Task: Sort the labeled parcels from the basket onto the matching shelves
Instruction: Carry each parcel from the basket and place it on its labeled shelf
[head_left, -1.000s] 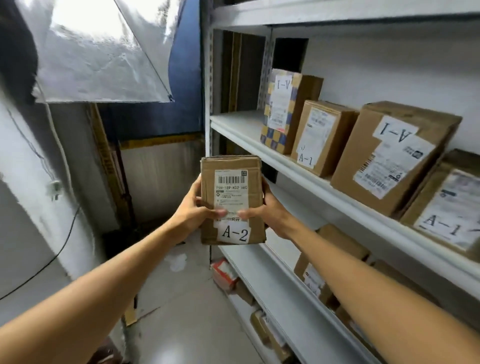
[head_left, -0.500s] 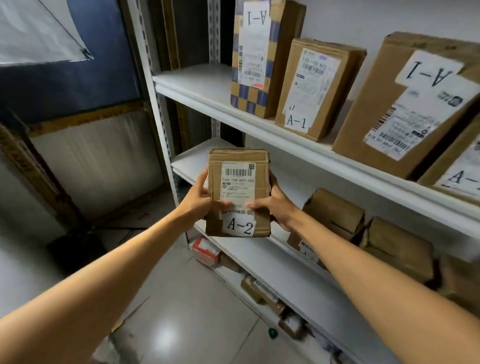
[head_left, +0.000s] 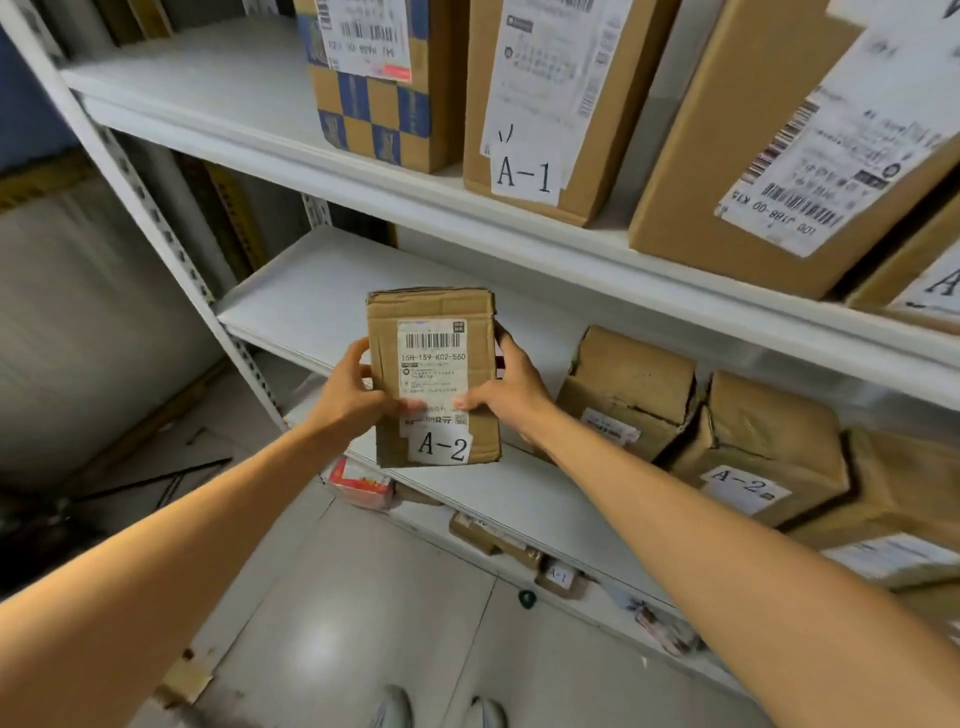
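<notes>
Boxes on the upper shelf (head_left: 218, 104) ran off the top of the frame; only one box (head_left: 545, 104) showed a readable "A-1". Items on the lowest level were too blurred to read. My fingers behind the parcel (head_left: 434, 376) were hidden.

Parcel marked "A-2" stood upright at frame centre, before the middle shelf (head_left: 311, 301); contact with it could not be judged. Both arms were extended. My left hand (head_left: 350, 400) gripped its left edge and my right hand (head_left: 511, 387) its right edge, thumbs on the label.
</notes>
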